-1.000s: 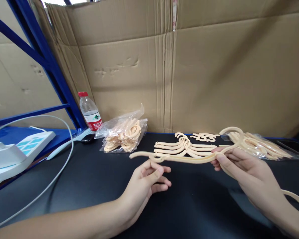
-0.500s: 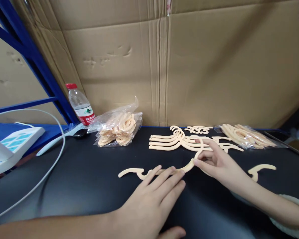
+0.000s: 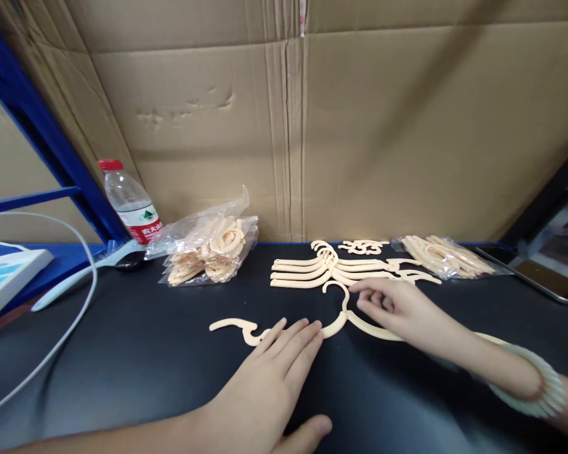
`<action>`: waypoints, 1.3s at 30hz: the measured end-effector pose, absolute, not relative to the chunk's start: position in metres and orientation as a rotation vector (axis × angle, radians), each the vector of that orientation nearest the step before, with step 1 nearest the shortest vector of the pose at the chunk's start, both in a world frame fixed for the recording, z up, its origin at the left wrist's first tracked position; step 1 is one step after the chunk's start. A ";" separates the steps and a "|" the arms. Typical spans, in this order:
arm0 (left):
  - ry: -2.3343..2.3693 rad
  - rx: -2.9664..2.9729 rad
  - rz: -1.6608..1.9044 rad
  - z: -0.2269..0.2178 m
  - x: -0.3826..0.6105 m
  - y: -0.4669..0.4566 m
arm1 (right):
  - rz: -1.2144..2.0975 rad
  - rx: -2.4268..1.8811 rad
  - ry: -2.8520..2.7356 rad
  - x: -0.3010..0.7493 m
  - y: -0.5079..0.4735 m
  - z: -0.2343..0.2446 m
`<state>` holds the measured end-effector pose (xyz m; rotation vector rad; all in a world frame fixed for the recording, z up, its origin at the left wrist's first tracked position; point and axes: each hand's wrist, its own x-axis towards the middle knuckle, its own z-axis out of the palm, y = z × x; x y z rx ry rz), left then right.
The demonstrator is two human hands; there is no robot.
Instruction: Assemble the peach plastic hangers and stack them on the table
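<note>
A cream plastic clothes hanger lies on the black table, its hook pointing away from me. My left hand rests flat over the hanger's left arm, fingers stretched out and thumb apart; the covered part is hidden. To the left of those fingers a curved, notched end piece sticks out. Just right of the hook, my right hand hovers with loosely curled fingers, thumb and index slightly apart and nothing visible between them. It hides part of the hanger's right arm.
Behind the hands lie several similar hangers in a row and small loose pieces. Clear bags of cream parts stand left and right. A water bottle, white cable, phone and cardboard wall surround them.
My right hand has let go of the hanger's hook and moved a little to its right. The hook now lies on the table. My left hand stays on the left arm; the view has shifted slightly.
</note>
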<state>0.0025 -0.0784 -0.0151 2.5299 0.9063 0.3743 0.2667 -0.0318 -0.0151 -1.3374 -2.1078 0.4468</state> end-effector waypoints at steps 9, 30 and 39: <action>0.928 2.525 0.342 -0.016 0.000 -0.079 | -0.064 -1.587 -2.218 0.358 0.063 0.003; 1.043 2.701 0.317 -0.022 0.002 -0.070 | -0.228 -1.487 -2.366 0.364 0.083 0.020; 0.925 2.342 0.718 -0.015 0.009 -0.074 | 0.641 -1.300 -1.612 0.312 0.014 0.053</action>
